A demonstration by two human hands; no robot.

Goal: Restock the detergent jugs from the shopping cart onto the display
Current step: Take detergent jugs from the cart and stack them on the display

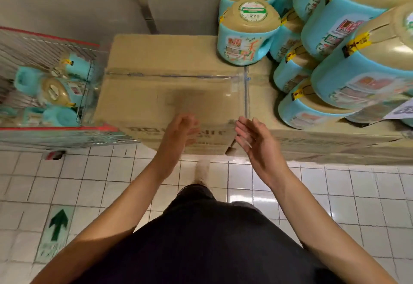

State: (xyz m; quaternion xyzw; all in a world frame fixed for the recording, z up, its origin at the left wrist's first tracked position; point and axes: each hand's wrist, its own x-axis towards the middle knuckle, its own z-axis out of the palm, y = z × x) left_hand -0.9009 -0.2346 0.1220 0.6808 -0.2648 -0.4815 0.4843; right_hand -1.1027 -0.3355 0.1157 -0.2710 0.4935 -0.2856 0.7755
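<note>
In the cart [55,128] at left, several jugs [55,92] lie on their sides, well apart from the stack [335,44] on the boxes [161,55] at right. Likely heavy, stiff, slick plastic; best taken by the handle [26,79], other palm under the base. Left hand [178,131] and right hand [254,140] both empty, fingers loose, apart, above the boxes' front edge.

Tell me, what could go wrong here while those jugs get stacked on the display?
The pile of pale-blue plastic detergent jugs on the right is stacked high and tilted; bumping it could start a slide. The brown cardboard box bearing jugs may sag under more weight. The left hand and right hand hold nothing yet.
</note>
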